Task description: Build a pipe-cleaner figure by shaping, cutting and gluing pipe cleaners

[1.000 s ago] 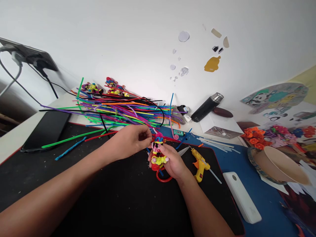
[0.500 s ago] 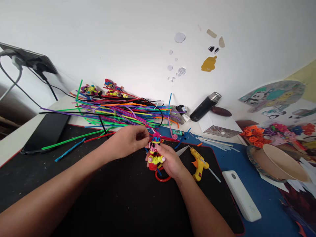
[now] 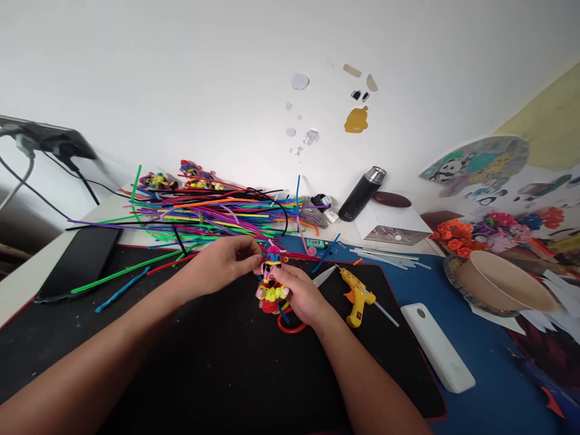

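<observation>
A small pipe-cleaner doll [image 3: 272, 293] with a pink face, blue and pink headpiece and yellow arms is upright over the black mat. My right hand [image 3: 304, 295] grips it from the right, thumb across its front near the face. At the left side of the doll's head, my left hand [image 3: 226, 264] is closed in a pinch; what lies between its fingertips is too small to make out. Partly hidden behind my right hand are red-handled scissors [image 3: 290, 328], their blade pointing up and right. A yellow hot glue gun [image 3: 359, 296] lies to the right.
A heap of coloured pipe cleaners [image 3: 212, 211] stretches along the wall, with similar dolls [image 3: 199, 175] behind it. A phone [image 3: 79, 263] lies at left. Rightward are glue sticks [image 3: 389, 257], a black flask [image 3: 362, 193], a white power bank [image 3: 437, 347] and a bowl [image 3: 507, 284].
The view has turned slightly, so most things sit further left in the picture. Both hands keep nearly the same hold around the doll.
</observation>
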Tool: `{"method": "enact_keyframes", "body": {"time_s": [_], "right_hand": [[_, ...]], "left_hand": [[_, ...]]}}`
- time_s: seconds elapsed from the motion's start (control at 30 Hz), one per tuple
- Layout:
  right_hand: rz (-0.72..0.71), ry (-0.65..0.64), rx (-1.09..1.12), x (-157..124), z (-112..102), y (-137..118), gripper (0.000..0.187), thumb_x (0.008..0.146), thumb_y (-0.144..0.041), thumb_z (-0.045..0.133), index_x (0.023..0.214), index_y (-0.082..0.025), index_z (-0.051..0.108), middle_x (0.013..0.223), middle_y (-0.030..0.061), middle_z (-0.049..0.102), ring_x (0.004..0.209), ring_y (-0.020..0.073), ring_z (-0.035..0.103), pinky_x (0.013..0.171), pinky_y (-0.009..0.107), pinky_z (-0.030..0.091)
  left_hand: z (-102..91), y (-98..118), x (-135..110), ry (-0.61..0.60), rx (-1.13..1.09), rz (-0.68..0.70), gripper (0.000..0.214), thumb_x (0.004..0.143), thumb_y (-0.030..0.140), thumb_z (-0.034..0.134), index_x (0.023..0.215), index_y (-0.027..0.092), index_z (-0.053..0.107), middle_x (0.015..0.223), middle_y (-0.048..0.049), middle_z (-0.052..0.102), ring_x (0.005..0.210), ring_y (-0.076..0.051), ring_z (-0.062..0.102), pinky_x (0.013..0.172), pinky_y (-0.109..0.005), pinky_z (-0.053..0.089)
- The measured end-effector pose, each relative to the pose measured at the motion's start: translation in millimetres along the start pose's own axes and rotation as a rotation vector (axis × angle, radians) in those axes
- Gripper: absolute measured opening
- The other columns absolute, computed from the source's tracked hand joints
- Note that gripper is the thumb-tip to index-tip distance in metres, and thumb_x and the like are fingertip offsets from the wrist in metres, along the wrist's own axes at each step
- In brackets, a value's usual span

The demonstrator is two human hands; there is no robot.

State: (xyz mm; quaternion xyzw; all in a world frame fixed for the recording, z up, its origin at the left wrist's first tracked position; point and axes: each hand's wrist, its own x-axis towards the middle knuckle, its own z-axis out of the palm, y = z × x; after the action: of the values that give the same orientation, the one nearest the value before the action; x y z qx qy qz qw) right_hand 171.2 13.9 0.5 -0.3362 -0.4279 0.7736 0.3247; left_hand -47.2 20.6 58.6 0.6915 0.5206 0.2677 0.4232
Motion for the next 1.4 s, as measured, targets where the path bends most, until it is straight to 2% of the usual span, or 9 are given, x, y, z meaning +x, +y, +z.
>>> {"method": "enact_keyframes", "body": {"time_s": [0.13,0.33,0.53,0.77,0.93,1.13,1.27,1.4], "right_hand": [[-0.017,0.003,-0.007,1.0,-1.0,2.0,0.061,0.082,-0.067,0.083,0.113,-0.015,0.082,0.08,0.0063,0.076,0.068,0.0203,0.072,0.062,0.032,0.06],[-0.013,-0.023,-0.017,1.7,-3.0,3.9,0.063,0.085,-0.068,0.08,0.116,-0.014,0.081,0.078,0.0067,0.077,0.059,0.0189,0.071,0.053,0.028,0.055],[-0.011,-0.037,-0.01,2.3,-3.0,4.0,0.061,0.086,-0.067,0.08,0.117,-0.014,0.08,0.079,0.0085,0.079,0.061,0.0212,0.075,0.05,0.026,0.051],[-0.066,-0.053,-0.015,6.1,-4.9,9.5,0.054,0.09,-0.063,0.078,0.115,-0.015,0.081,0.084,0.0088,0.079,0.065,0.0213,0.075,0.057,0.029,0.055],[-0.083,-0.045,0.01,8.2,-5.3,10.8,0.056,0.087,-0.063,0.081,0.111,-0.012,0.081,0.074,0.0063,0.074,0.064,0.0207,0.073,0.059,0.03,0.056],[-0.066,-0.046,0.031,7.9,-3.9,9.0,0.056,0.084,-0.064,0.084,0.103,-0.011,0.078,0.073,0.0049,0.071,0.064,0.02,0.073,0.058,0.029,0.058],[-0.069,-0.031,0.042,7.9,-3.9,8.9,0.055,0.082,-0.063,0.085,0.099,-0.012,0.076,0.072,0.0022,0.069,0.062,0.0183,0.072,0.057,0.028,0.058],[-0.059,-0.02,0.052,8.4,-4.4,8.4,0.058,0.081,-0.065,0.086,0.104,-0.013,0.075,0.082,0.0075,0.076,0.067,0.0206,0.075,0.054,0.026,0.057]], "left_hand": [[0.3,2.5,-0.1,-0.003,-0.006,-0.017,0.038,0.092,0.06,0.064,0.091,0.022,0.069,0.085,-0.0016,0.078,0.078,-0.022,0.07,0.069,-0.031,0.049],[0.2,6.2,0.2,-0.013,-0.074,-0.013,0.042,0.088,0.062,0.068,0.09,0.021,0.069,0.084,-0.0024,0.078,0.08,-0.023,0.07,0.074,-0.031,0.051],[-0.6,4.6,1.0,-0.021,-0.126,-0.003,0.048,0.087,0.068,0.071,0.089,0.021,0.071,0.085,-0.0028,0.077,0.082,-0.024,0.071,0.079,-0.032,0.055],[-0.7,0.6,4.1,-0.025,-0.245,-0.039,0.055,0.081,0.074,0.076,0.09,0.02,0.071,0.085,-0.0028,0.076,0.085,-0.024,0.072,0.086,-0.035,0.058],[1.1,-1.3,5.3,-0.027,-0.302,-0.067,0.06,0.075,0.077,0.081,0.089,0.019,0.071,0.085,-0.003,0.075,0.086,-0.025,0.072,0.087,-0.037,0.059],[2.4,-1.1,5.0,-0.033,-0.335,-0.072,0.06,0.073,0.076,0.083,0.088,0.019,0.073,0.085,-0.0029,0.074,0.086,-0.025,0.071,0.088,-0.038,0.06],[2.4,-3.7,5.6,-0.044,-0.362,-0.075,0.059,0.079,0.076,0.079,0.088,0.019,0.073,0.086,-0.004,0.073,0.09,-0.026,0.072,0.09,-0.039,0.06],[-0.9,-14.7,7.6,-0.063,-0.452,-0.115,0.057,0.084,0.074,0.077,0.092,0.018,0.074,0.092,-0.0079,0.076,0.093,-0.027,0.073,0.091,-0.04,0.059]]}}
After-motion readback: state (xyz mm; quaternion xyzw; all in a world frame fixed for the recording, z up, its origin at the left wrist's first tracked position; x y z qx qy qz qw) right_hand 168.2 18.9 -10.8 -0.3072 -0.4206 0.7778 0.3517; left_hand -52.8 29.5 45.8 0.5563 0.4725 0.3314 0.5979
